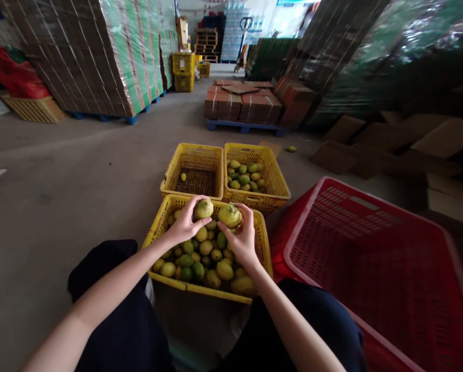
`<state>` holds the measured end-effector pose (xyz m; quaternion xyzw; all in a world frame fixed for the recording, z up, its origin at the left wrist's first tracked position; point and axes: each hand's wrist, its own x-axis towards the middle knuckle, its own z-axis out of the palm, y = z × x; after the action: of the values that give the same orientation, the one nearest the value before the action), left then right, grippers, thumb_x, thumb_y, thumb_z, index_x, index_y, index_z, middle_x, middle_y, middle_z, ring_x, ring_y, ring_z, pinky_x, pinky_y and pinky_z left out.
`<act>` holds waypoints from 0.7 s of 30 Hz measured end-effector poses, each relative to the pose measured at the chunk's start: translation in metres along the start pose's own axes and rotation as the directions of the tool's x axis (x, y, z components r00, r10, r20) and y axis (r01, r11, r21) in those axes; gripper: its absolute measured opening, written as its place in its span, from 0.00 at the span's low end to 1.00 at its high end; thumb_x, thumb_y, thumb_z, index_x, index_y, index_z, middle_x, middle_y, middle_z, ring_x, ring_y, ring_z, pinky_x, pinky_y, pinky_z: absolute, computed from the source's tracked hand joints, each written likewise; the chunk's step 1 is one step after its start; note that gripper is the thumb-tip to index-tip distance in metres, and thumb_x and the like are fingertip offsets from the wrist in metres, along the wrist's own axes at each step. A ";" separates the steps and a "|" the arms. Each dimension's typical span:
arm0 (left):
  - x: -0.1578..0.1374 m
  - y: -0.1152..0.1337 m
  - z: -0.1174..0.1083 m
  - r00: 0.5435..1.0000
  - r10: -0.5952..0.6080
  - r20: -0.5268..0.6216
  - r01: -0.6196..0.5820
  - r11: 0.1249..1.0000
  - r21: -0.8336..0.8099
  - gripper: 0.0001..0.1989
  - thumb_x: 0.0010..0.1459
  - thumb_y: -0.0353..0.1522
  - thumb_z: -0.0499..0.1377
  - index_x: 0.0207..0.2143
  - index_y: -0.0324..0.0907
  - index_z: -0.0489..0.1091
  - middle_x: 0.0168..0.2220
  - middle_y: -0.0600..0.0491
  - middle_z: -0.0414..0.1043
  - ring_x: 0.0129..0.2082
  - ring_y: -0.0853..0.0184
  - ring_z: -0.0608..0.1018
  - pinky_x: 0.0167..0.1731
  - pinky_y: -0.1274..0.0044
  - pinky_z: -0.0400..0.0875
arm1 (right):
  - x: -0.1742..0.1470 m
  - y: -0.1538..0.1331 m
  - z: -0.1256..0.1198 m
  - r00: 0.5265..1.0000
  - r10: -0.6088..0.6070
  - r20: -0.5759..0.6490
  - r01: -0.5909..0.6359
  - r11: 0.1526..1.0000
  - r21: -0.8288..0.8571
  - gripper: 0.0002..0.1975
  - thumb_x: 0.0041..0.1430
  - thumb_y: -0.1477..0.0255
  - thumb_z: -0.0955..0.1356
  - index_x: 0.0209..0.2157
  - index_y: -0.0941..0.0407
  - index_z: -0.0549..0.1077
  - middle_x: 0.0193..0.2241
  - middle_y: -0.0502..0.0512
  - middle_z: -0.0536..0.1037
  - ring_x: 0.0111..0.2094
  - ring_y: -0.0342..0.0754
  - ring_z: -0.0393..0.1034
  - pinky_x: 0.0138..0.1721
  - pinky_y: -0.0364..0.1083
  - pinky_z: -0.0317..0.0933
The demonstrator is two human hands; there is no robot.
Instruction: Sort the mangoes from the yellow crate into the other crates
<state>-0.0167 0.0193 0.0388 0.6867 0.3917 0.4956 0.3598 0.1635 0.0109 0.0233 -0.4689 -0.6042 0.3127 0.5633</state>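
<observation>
- Head view: left hand [187, 222] has fingers round a small yellow-green oval fruit [203, 208]; right hand [245, 238] grips a bigger, rounder yellow-green fruit [229, 216].
- Both over the fruit-filled yellow plastic crate [200, 290], just apart; can't tell long axes tbh.

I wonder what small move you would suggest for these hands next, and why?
Perhaps the right hand should carry its fruit to the far-right yellow crate: the left hand holds another fruit over the well-filled near crate, and the far-right one has room above similar fruit.
</observation>
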 end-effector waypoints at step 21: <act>-0.019 -0.056 0.035 0.497 -0.792 0.355 0.798 0.255 -0.546 0.16 0.54 0.43 0.59 0.40 0.42 0.66 0.28 0.54 0.73 0.25 0.68 0.77 0.24 0.79 0.71 | 0.016 -0.004 -0.001 0.674 0.691 0.263 -0.648 0.380 0.660 0.16 0.45 0.62 0.72 0.35 0.54 0.69 0.26 0.49 0.77 0.25 0.49 0.73 0.18 0.43 0.64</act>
<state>0.0030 0.0224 -0.0267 0.2245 0.4812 0.3454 0.7738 0.1647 0.0242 0.0333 -0.4254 -0.1769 0.7055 0.5386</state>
